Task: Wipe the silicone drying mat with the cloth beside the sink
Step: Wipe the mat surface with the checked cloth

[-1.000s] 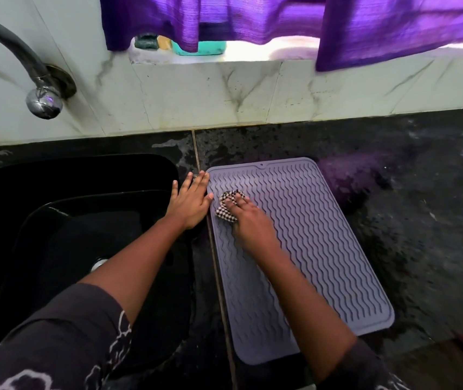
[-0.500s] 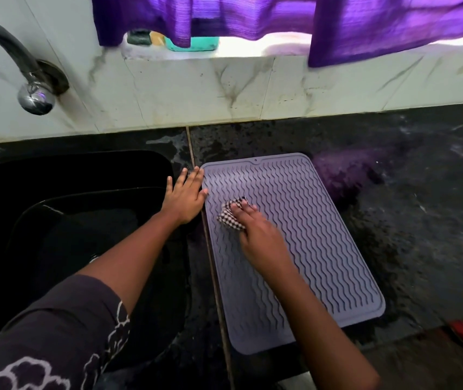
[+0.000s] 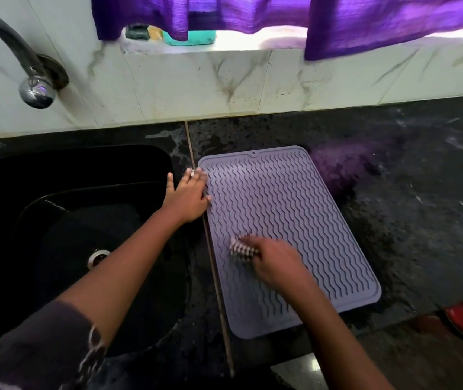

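Mat [image 3: 289,220], grey-purple with wavy ridges, is lying flat on the dark wet counter [image 3: 422,220] just to the right of the black sink [image 3: 55,220], its long side running away from the person and its near end angling slightly to the right. The right hand [image 3: 278,266] is resting on the mat's nearer left part, fingers curled down over a small checked cloth [image 3: 243,249] and pressing it against the ridges; the cloth is bunched, showing only at the fingertips, and both are blurred. The left hand [image 3: 186,197] is lying flat with fingers spread on the narrow counter strip between sink and mat, its fingertips and thumb touching the mat's far left edge, holding nothing. A tap [image 3: 31,80] is projecting from the marbled wall [image 3: 196,85] above the sink's far left corner. A purple curtain [image 3: 253,12] is hanging over the window ledge behind. A red object [image 3: 461,319], too blurred to identify, is showing at the lower right, below the counter's edge.
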The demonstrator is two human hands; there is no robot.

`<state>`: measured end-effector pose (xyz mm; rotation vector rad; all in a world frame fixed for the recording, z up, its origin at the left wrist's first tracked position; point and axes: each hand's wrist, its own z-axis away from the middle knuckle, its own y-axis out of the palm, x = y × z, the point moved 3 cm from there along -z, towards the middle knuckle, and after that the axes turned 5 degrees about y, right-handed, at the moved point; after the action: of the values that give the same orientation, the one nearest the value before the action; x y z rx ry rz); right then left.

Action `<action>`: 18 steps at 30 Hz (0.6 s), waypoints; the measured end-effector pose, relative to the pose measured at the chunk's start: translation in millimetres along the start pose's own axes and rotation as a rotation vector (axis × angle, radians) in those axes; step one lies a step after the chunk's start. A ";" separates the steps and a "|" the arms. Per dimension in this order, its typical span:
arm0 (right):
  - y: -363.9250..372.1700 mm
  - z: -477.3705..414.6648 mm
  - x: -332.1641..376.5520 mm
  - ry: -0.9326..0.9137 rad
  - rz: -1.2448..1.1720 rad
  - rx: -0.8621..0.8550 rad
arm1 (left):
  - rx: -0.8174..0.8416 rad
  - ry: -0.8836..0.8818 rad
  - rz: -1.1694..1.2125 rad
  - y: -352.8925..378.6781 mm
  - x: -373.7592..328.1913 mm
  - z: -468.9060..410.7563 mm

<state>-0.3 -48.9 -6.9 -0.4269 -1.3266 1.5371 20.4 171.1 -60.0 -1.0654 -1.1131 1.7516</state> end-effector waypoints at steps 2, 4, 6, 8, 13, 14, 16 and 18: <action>0.5 -17.9 0.0 -0.030 -0.058 -0.095 | 0.036 0.071 -0.040 6.4 -13.3 33.0; 16.3 -33.4 3.5 -0.110 0.018 -0.114 | 0.095 0.098 -0.056 22.9 -23.1 66.3; 31.3 -38.1 3.5 -0.149 0.104 -0.100 | 0.130 0.081 -0.025 39.0 -27.0 84.2; 36.2 -32.2 -1.1 -0.149 0.141 -0.101 | 0.114 0.060 0.030 45.8 -26.0 86.2; 38.1 26.8 -13.3 -0.141 0.192 -0.002 | 0.106 0.075 0.126 51.2 -24.1 86.1; 33.9 35.7 -15.2 -0.141 0.209 0.026 | 0.097 0.077 0.145 53.0 -23.3 86.1; 15.3 40.9 -19.5 -0.099 0.162 0.108 | 0.076 0.081 0.175 56.2 -22.5 87.3; -5.8 32.9 -21.9 -0.023 -0.076 0.214 | 0.059 0.085 0.202 57.0 -21.8 87.4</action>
<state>-14.3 -85.3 1.8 -0.2218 -1.1672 1.6037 -63.0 109.7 -85.3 -1.2390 -0.9225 1.8643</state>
